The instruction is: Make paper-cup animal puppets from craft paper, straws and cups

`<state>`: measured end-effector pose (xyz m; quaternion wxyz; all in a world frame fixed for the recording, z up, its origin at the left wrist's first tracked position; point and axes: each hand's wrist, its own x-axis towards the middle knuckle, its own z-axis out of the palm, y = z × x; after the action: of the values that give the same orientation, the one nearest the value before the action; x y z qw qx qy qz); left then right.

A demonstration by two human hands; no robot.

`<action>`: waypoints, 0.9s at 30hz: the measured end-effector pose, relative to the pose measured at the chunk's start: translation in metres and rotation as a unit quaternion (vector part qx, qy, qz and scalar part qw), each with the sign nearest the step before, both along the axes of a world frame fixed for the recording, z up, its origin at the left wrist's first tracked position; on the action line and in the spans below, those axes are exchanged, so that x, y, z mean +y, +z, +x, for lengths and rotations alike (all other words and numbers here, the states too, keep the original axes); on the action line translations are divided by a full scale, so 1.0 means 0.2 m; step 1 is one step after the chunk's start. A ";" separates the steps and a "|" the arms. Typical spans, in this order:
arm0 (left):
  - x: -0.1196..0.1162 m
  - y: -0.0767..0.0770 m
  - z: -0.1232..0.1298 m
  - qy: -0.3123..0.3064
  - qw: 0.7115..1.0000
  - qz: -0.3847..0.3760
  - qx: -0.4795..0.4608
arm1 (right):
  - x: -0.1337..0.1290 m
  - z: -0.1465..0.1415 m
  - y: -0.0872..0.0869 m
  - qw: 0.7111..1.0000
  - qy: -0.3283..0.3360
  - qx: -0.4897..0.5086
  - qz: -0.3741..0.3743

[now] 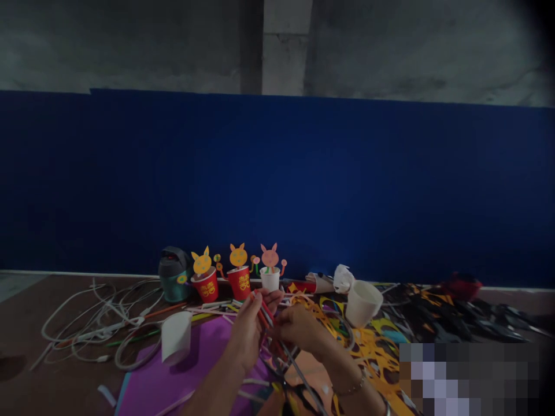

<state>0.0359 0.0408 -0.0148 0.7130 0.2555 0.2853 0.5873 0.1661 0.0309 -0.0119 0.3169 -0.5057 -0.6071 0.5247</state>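
Note:
My left hand [254, 318] is closed around thin red strips [264, 318], held up over the middle of the table; their exact kind is unclear. Close beside it on the right, my right hand [299, 329] pinches at the lower part of the same strips, its fingertips partly hidden. Just beyond my hands stand a white paper cup [271, 281] with a pink cat-faced cutout and two red paper cups [240, 283] with orange cat-faced cutouts. Under my wrists, scissors [288, 393] lie partly covered among scraps.
A purple sheet [208, 346] lies at left under a tipped white cup [176, 338]. White cables [99, 315] tangle farther left, near a dark teal container [174, 277]. Orange cut-out paper [373, 358] and another white cup [363, 303] are at right. A blue panel [277, 173] rises behind.

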 end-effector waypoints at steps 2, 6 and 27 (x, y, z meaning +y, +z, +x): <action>0.00 0.00 -0.02 -0.041 0.999 -0.006 0.012 | 0.00 0.02 0.01 0.999 0.013 0.038 -0.024; 0.02 0.01 -0.06 -0.100 0.994 -0.004 0.049 | 0.01 0.06 0.03 0.996 0.028 0.072 -0.044; 0.07 -0.01 -0.11 -0.104 0.978 0.055 0.175 | 0.02 0.09 0.00 0.995 0.050 0.058 -0.065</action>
<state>0.0136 0.0549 -0.0172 0.6944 0.4211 0.3446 0.4709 0.1831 0.0359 -0.0124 0.2917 -0.4626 -0.5766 0.6069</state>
